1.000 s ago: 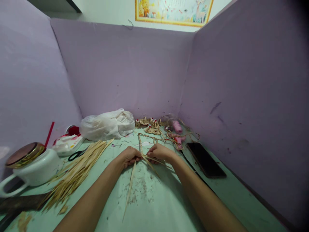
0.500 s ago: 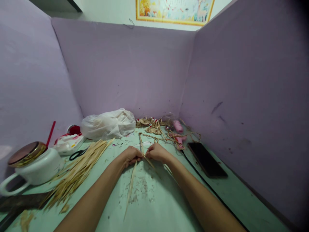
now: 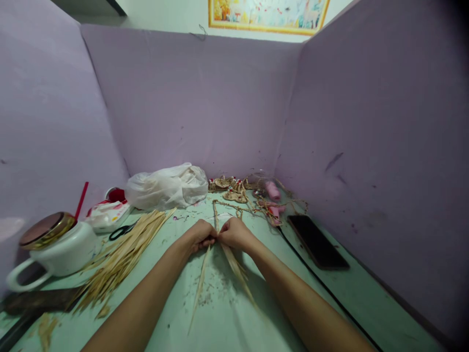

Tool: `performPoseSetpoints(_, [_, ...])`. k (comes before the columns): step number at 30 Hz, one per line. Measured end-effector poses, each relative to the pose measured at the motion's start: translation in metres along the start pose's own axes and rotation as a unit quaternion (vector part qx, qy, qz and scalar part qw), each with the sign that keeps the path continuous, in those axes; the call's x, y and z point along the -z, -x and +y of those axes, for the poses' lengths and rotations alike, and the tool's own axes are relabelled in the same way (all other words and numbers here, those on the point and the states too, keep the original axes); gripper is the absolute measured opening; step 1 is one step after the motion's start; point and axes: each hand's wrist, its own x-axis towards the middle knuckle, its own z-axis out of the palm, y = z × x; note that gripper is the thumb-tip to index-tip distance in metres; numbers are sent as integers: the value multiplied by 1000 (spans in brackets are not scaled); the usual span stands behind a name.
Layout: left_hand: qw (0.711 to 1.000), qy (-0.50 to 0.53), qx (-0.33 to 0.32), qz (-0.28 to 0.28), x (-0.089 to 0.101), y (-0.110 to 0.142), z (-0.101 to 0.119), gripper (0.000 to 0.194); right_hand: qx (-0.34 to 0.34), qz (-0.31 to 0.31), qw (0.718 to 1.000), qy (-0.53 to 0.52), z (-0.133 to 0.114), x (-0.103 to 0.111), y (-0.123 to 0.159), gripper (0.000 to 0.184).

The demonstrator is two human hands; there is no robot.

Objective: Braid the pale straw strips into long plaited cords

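Note:
My left hand (image 3: 202, 235) and my right hand (image 3: 234, 233) meet over the middle of the table, fingertips pinched at one spot on a thin braid (image 3: 216, 211) of dry straw-coloured strips. Beyond the hands the braid runs away from me and bends to the right. One loose strip (image 3: 201, 288) hangs toward me from the left hand. More loose strips (image 3: 237, 271) fan out below the right hand, slanting down to the right. The fingers hide the exact crossing of the strips.
Left of the hands lies a bundle of dry strips (image 3: 126, 259), with black-handled scissors (image 3: 117, 232), a lidded white mug (image 3: 69, 254) and a dark blade-like tool (image 3: 40, 300). A white plastic bag (image 3: 168, 187), woven pieces (image 3: 234, 195), pink thread spools (image 3: 272, 190) and a phone (image 3: 318, 242) lie farther out.
My right hand has closed in against the left at the braid. The strips on its side, earlier spread to the right, now hang together below it. The view has shifted slightly.

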Motion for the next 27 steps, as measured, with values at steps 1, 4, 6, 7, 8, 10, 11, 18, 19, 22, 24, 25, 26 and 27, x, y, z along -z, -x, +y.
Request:
performPoseSetpoints(1, [1000, -2, -5, 2, 1, -1, -1, 17, -4, -21, 1000, -13, -2, 0, 1, 19])
performPoseSetpoints(4, [999, 7, -34, -6, 2, -2, -2, 17, -1, -47, 999, 0, -7, 2, 6, 22])
performPoseSetpoints(6, [999, 14, -47, -15, 3, -1, -3, 16, 11, -4, 998, 59, -10, 5, 9, 21])
performPoseSetpoints(7, [998, 19, -54, -18, 3, -1, -3, 16, 18, 20, 996, 90, -11, 6, 10, 21])
performPoseSetpoints(8, [998, 24, -62, -21, 3, -1, -3, 15, 25, 37, 992, 116, -12, 6, 10, 21])
performPoseSetpoints(10, [996, 30, -73, -31, 4, -1, -4, 16, 41, 53, 987, 149, -11, 6, 11, 22])
performPoseSetpoints(11, [996, 32, -76, -36, 5, -1, -5, 17, 50, 57, 985, 157, -11, 6, 10, 21])
performPoseSetpoints(18, [995, 42, -80, -49, 9, -5, -10, 15, 90, 37, 991, 94, 2, 4, 1, 17])
performPoseSetpoints(19, [994, 50, -82, -51, 10, -5, -10, 15, 86, 27, 993, 72, 4, 4, -2, 16])
performPoseSetpoints(22, [991, 75, -96, -59, 11, -4, -8, 13, 35, 13, 999, -15, 10, 9, -9, 10])
performPoseSetpoints(24, [989, 86, -100, -69, 11, -2, -6, 14, -32, 19, 994, -106, 10, 13, -9, 8])
performPoseSetpoints(25, [988, 91, -99, -74, 11, -1, -5, 14, -65, 16, 984, -166, 9, 16, -8, 7])
performPoseSetpoints(26, [987, 96, -97, -80, 11, 0, -4, 14, -92, 3, 969, -231, 7, 17, -6, 6])
performPoseSetpoints(27, [986, 101, -96, -87, 11, 1, -3, 14, -107, -21, 950, -294, 4, 18, -3, 8])
